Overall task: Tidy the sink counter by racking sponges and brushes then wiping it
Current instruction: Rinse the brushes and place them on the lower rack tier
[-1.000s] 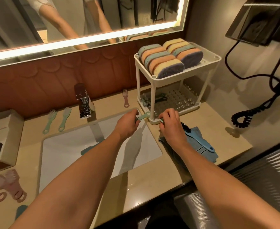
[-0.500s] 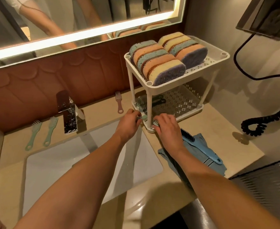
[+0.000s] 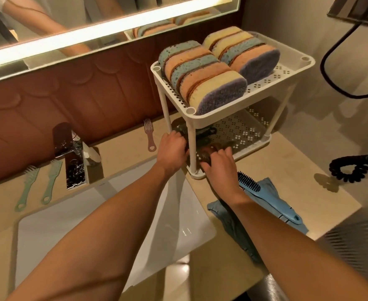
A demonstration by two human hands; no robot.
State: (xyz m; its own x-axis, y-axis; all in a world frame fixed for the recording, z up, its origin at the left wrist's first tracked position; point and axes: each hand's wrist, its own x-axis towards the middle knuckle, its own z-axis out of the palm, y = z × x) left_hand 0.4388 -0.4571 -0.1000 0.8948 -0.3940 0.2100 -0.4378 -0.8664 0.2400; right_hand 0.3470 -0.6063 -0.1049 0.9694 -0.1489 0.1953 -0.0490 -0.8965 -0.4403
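Beige stone bench [image 3: 287, 170] under a lit mirror [image 3: 113, 16], with a white basin [image 3: 113, 216] sunk in it. Over its right back corner the left hand [image 3: 172, 148] and the right hand [image 3: 220, 166] reach into the lower shelf [image 3: 239, 131] of the white two-tier rack [image 3: 265, 89], one on either side of its front-left post. The fingers of both are curled, but shadow and blur hide what lies under them. I cannot tell whether either hand clasps something or only pushes.

The step looks like loading brushes onto that shelf. To do it well, they should slide in flat and deep, handles one way and clear of the post. The rack should not be jogged, because the sponges [image 3: 202, 79] stand on edge on the upper tier.

Counted, the sponges come to nine, in two rows of five and four. Four brushes lie out on the bench:
- two green brushes [image 3: 27, 187] by the back edge, left of the tap [image 3: 70, 157]
- one pink brush [image 3: 149, 135] by the back edge, between tap and rack
- one blue brush [image 3: 267, 198] on the single blue cloth [image 3: 228, 218] near the front edge, right of the basin

Dark shapes sit on the lower shelf — too murky to count.
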